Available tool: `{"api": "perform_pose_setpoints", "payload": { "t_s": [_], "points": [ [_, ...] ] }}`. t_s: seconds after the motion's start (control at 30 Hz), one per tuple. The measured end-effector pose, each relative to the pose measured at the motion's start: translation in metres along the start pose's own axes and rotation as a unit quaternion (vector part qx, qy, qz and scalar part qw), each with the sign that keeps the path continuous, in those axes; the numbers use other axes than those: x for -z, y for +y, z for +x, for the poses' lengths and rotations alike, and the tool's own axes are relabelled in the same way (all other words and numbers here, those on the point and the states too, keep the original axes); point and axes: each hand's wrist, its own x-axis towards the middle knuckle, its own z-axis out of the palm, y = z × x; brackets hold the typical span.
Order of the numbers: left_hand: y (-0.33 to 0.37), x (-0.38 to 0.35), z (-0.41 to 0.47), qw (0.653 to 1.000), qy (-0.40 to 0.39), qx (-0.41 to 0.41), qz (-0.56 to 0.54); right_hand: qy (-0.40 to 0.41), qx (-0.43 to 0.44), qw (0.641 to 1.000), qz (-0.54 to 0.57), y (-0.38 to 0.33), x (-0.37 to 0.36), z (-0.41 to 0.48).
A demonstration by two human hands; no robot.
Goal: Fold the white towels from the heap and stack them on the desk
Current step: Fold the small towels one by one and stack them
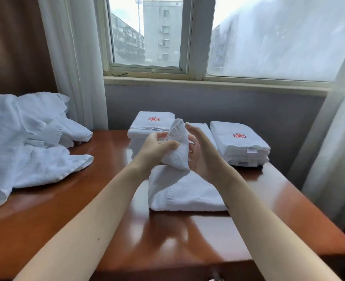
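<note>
A white towel lies partly folded on the brown desk, its upper end lifted into a peak between my hands. My left hand pinches that raised end with thumb and fingers. My right hand is against the towel's right side with its fingers fairly straight; its grip is hidden. A heap of loose white towels covers the desk's left end. Behind my hands stand two stacks of folded towels with red emblems, one at the back middle and one at the back right.
A window with a sill runs along the wall behind the desk. Sheer white curtains hang at the left and right. The desk's right edge drops off beside the right curtain.
</note>
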Motion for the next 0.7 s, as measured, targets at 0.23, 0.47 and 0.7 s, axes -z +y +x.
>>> {"api": "perform_pose_setpoints", "payload": {
  "t_s": [0.23, 0.47, 0.7],
  "points": [
    [-0.008, -0.062, 0.005, 0.997, -0.073, -0.014, 0.024, 0.040, 0.005, 0.998, -0.054, -0.007, 0.056, -0.028],
    [-0.028, -0.092, 0.003, 0.988, -0.130, 0.044, 0.074, 0.094, -0.061, 0.989, -0.093, 0.007, 0.091, -0.044],
    [-0.049, -0.085, 0.009, 0.982, -0.092, -0.063, 0.153, 0.271, -0.066, 0.928, -0.247, 0.016, 0.114, -0.044]
  ]
}}
